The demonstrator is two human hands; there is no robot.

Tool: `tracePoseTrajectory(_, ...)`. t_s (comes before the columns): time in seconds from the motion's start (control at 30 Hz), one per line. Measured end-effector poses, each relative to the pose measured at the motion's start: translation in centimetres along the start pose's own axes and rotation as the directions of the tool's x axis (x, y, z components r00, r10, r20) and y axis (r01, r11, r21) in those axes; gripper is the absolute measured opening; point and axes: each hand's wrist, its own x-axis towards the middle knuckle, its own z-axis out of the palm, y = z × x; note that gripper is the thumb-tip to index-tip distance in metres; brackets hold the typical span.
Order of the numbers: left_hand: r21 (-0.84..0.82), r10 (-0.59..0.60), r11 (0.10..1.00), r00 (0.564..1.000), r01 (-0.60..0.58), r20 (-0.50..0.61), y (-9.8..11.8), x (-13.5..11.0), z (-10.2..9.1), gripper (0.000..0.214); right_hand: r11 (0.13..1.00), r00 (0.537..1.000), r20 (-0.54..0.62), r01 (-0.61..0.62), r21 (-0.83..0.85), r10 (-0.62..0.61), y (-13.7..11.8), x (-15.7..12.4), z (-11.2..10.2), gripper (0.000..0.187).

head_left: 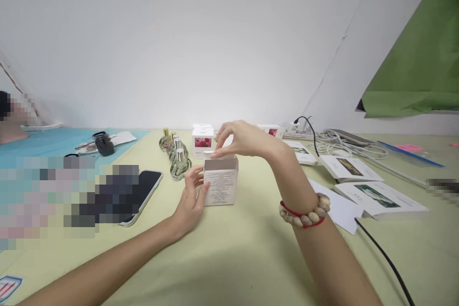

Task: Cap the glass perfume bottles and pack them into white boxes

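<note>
A small white carton (221, 187) with printed text on its near face stands upright on the table, its top open. My left hand (191, 198) is closed around the carton's left side, thumb on the near face and fingers at the edge. Above the opening, my right hand (244, 138) bends down and pinches near a top flap (209, 155). The carton's inside is mostly hidden. Just left of it, several glass perfume bottles (180, 169) with silver or gold caps stand in a row. Behind the carton are white boxes with a pink flower picture (202, 142).
A phone (148, 191) lies left of my left hand. At the right are flattened picture boxes (385, 197), a white sheet (335, 205), a black cable (385, 260) and coiled white cables (358, 146). A dark jar (103, 143) stands at the back left, where a person is partly visible.
</note>
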Motion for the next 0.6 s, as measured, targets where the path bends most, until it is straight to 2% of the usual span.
tracePoseTrajectory(0.17,0.066,-0.010,0.998,0.999,0.007,0.037,-0.07,-0.11,-0.20,0.036,0.999,0.988,0.155,-0.012,0.041,0.005,0.30,-0.02,0.18,0.025)
tracePoseTrajectory(0.37,0.237,0.051,0.969,0.993,-0.075,0.106,0.46,0.05,-0.49,0.032,0.997,0.984,0.164,-0.078,0.028,0.072,0.30,0.05,0.37,0.019)
tracePoseTrajectory(0.6,0.234,0.033,0.971,0.995,-0.054,0.094,0.61,0.17,-0.35,0.027,0.995,0.978,0.188,-0.099,0.019,0.094,-0.24,0.00,0.42,0.019)
